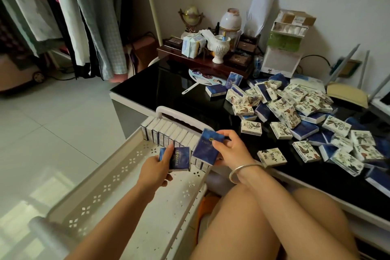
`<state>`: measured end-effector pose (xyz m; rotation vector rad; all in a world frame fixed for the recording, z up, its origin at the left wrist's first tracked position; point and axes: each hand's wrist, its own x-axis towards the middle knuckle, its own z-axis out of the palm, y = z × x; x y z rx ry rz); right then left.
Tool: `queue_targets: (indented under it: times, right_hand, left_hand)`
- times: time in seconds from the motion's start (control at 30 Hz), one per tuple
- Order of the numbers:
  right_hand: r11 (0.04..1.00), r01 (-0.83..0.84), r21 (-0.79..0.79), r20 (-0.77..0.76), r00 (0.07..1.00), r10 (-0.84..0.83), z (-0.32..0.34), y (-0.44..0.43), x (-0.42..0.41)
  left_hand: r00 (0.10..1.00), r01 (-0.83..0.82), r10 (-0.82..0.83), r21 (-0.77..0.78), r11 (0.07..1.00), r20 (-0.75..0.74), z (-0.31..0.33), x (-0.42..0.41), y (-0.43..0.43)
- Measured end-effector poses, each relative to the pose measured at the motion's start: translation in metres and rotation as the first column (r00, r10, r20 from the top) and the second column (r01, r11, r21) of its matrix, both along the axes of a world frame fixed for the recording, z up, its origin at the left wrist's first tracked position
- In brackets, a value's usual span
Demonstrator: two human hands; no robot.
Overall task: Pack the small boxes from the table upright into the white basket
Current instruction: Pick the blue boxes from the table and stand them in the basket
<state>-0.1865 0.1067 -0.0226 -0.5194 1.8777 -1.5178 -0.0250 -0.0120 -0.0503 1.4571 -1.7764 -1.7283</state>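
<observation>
The left hand (pixel 157 168) grips one blue box (pixel 179 158) between thumb and fingers, holding it upright over the white basket (pixel 118 177). Its long axis is near vertical and its printed blue face is toward the camera. The right hand (pixel 231 150), with a metal bangle (pixel 242 170) on the wrist, pinches a second blue box (pixel 207 146) at its upper and lower right edges. This box is tilted, its top leaning to the right, and it sits just beside the first. Both boxes are above the packed end of the basket. There, a row of boxes (pixel 168 133) stands on edge against the handle end, face to face, narrow white edges upward. The row holds roughly a dozen; the exact count cannot be told because the hands cover part of it. The rest of the basket floor shows its perforated pattern. To the right, on the black table (pixel 168 84), a loose pile of boxes (pixel 306 116) lies flat and at mixed angles. Some are blue, most are white with printed pictures, and there are too many to count. A round hand fan (pixel 202 78) lies on the table behind the pile.
</observation>
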Motion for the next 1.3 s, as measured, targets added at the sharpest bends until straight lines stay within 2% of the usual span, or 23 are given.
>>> queue_targets:
  times: [0.1, 0.17, 0.23, 0.3, 0.47, 0.53, 0.67, 0.73, 0.77, 0.8, 0.87, 0.9, 0.97, 1.03, 1.1, 1.2, 1.3]
  right_hand:
    - [0.999, -0.024, 0.04, 0.054, 0.998, 0.022, 0.003, 0.001, 0.001]
    - [0.999, -0.013, 0.05, 0.061, 0.998, 0.01, 0.003, 0.001, 0.0]
    - [0.998, -0.011, 0.065, 0.032, 0.999, 0.009, 0.002, 0.0, -0.001]
    - [0.997, -0.006, 0.082, -0.006, 1.0, 0.007, -0.001, -0.001, -0.003]
    - [0.986, -0.004, 0.168, -0.177, 0.984, 0.034, -0.001, -0.001, -0.007]
    - [0.979, -0.018, 0.202, -0.215, 0.975, 0.063, 0.001, -0.004, -0.008]
    - [0.959, -0.052, 0.279, -0.311, 0.94, 0.141, 0.013, -0.012, -0.004]
    - [0.954, -0.083, 0.289, -0.318, 0.931, 0.178, 0.017, -0.016, -0.002]
    - [0.95, -0.099, 0.296, -0.299, 0.935, 0.191, 0.018, -0.019, 0.0]
    - [0.943, -0.114, 0.314, -0.28, 0.938, 0.206, 0.018, -0.021, 0.002]
    - [0.899, -0.122, 0.42, -0.339, 0.898, 0.28, 0.02, -0.027, 0.008]
    - [0.854, -0.102, 0.509, -0.429, 0.83, 0.355, 0.022, -0.03, 0.011]
    - [0.75, -0.028, 0.661, -0.582, 0.611, 0.536, 0.025, -0.035, 0.021]
    - [0.675, 0.018, 0.737, -0.627, 0.39, 0.674, 0.023, -0.04, 0.033]
    - [0.654, 0.05, 0.755, -0.641, 0.264, 0.72, 0.018, -0.045, 0.044]
    - [0.646, 0.034, 0.763, -0.631, 0.254, 0.733, 0.009, -0.047, 0.05]
    - [0.625, -0.114, 0.772, -0.546, 0.386, 0.744, 0.007, -0.041, 0.04]
  left_hand:
    - [0.979, 0.107, -0.068, -0.202, 0.973, 0.193, -0.014, 0.0, -0.007]
    - [0.935, 0.208, -0.068, -0.386, 0.899, 0.347, -0.019, -0.001, -0.007]
    - [0.904, 0.299, -0.058, -0.53, 0.793, 0.423, -0.022, -0.002, -0.003]
    - [0.895, 0.353, -0.082, -0.585, 0.73, 0.438, -0.023, -0.005, 0.003]
    - [0.867, 0.447, -0.178, -0.571, 0.688, 0.465, -0.025, -0.016, 0.019]
    - [0.85, 0.487, -0.235, -0.533, 0.692, 0.471, -0.027, -0.019, 0.024]
    - [0.885, 0.439, -0.37, -0.244, 0.865, 0.281, -0.019, -0.019, 0.034]
    - [0.932, 0.345, -0.329, -0.088, 0.935, 0.154, -0.013, -0.016, 0.035]
    - [0.958, 0.274, -0.277, 0.041, 0.961, 0.073, -0.011, -0.014, 0.034]
    - [0.979, 0.201, -0.205, 0.197, 0.96, -0.003, -0.009, -0.012, 0.032]
    - [0.994, 0.087, -0.043, 0.474, 0.876, -0.104, -0.009, -0.005, 0.027]
    - [0.991, 0.04, 0.042, 0.571, 0.82, -0.129, -0.009, -0.002, 0.024]
    - [0.974, -0.025, 0.173, 0.693, 0.721, -0.145, -0.011, 0.003, 0.021]
    - [0.966, -0.051, 0.219, 0.727, 0.685, -0.138, -0.013, 0.004, 0.018]
    - [0.98, -0.035, 0.16, 0.686, 0.727, -0.119, -0.015, 0.002, 0.019]
    - [0.999, 0.033, -0.019, 0.495, 0.868, -0.034, -0.021, 0.0, 0.023]
    - [0.997, 0.067, -0.079, 0.36, 0.931, 0.021, -0.023, -0.003, 0.024]
